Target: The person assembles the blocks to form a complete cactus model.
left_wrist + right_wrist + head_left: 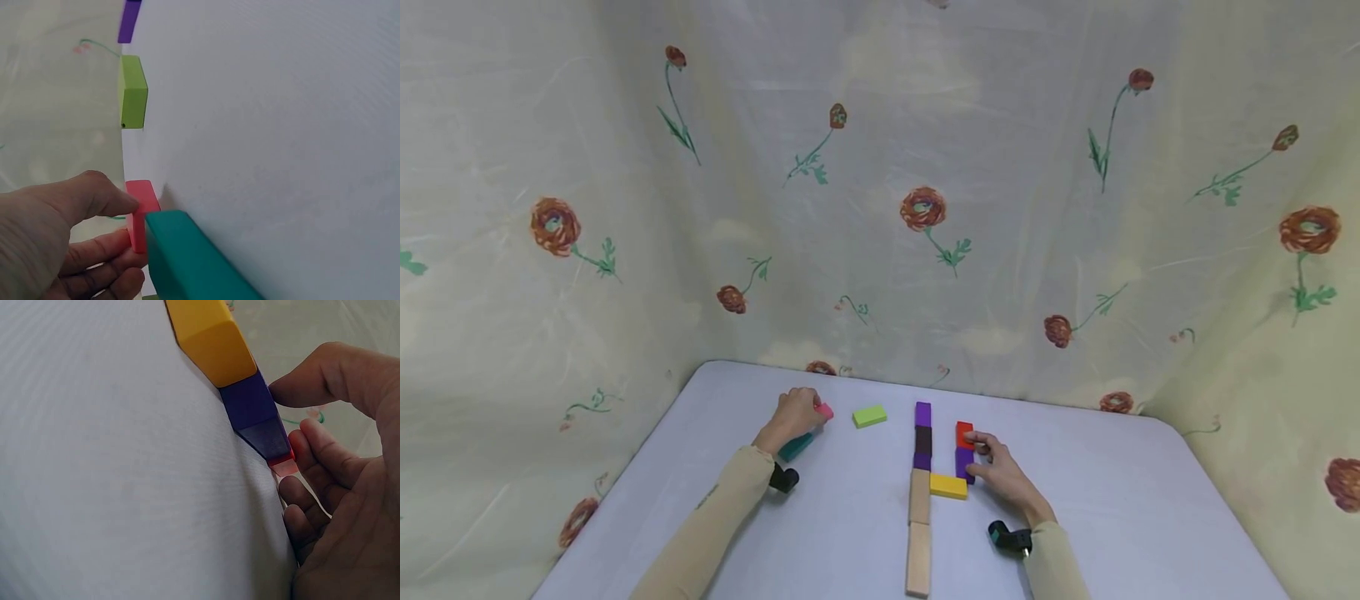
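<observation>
At the back left, my left hand (pixel 795 414) pinches a small pink block (pixel 142 203) between thumb and fingers. A teal block (pixel 795 447) lies just below that hand, looming large in the left wrist view. On the right, my right hand (pixel 1006 477) touches a short column, with its thumb at the purple block (pixel 965 465) and a finger at the red block (pixel 964 435). Those two blocks stand end to end. Below them a yellow block (pixel 948 486) reaches sideways to the upper plain wooden block (pixel 919 497). Contact between the right fingertips and red block is partly hidden.
A lime green block (pixel 869 417) lies apart, right of the pink one. The long column runs from a purple block (pixel 922 414) through a dark brown block (pixel 922 442) and another purple block (pixel 922 461) to a lower wooden block (pixel 918 560). Flowered cloth (pixel 880 250) encloses the white table (pixel 850 542).
</observation>
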Available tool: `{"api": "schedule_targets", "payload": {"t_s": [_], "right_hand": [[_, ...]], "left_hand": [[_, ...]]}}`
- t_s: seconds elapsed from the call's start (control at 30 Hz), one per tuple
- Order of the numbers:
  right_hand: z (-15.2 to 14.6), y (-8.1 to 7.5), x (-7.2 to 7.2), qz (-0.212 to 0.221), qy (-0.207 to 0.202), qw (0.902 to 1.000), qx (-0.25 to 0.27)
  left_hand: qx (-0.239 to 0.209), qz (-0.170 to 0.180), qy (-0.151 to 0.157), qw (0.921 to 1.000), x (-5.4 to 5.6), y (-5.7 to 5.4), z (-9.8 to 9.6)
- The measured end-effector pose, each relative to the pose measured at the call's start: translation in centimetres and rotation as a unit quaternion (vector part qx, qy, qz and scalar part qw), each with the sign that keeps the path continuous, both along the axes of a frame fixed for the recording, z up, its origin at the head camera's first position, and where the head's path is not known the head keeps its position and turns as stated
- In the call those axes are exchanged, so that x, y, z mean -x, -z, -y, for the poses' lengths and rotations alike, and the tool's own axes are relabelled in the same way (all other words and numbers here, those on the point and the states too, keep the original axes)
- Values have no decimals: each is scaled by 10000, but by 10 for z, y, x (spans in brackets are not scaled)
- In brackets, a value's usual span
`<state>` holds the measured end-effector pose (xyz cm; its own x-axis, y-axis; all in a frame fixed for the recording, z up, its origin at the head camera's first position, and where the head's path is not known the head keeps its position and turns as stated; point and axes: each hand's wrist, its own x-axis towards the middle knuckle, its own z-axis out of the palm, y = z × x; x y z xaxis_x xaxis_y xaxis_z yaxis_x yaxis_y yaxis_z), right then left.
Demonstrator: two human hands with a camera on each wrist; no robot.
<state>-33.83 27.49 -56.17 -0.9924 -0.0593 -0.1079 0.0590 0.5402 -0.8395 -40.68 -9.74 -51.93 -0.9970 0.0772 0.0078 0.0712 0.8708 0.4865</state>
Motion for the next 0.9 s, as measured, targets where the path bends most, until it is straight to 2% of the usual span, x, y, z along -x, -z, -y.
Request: {"api": "schedule_targets", "payload": {"t_s": [0.1,0.2,0.33,0.53,0.77,0.9], "right_hand": [[0,-1,0,-23,-12,10000,17],[0,0,1,-36,-11,10000,37],[0,1,2,13,26,10000,-12],[0,2,2,-2,5,10000,-22],[0,1,0,0,53,10000,-14],[-1,1,0,23,58,10000,2]], "left_hand": [[-128,187,-109,9997,1,-2,-2],[-163,224,-180,9995,2,-2,-3],[-175,42,-113,9998,4,0,-3],[-343,-402,227,9983,5,-3,-9],[-674,-474,540,9951,7,-17,-36],[-531,-505,596,9955,9,-19,-60]]}}
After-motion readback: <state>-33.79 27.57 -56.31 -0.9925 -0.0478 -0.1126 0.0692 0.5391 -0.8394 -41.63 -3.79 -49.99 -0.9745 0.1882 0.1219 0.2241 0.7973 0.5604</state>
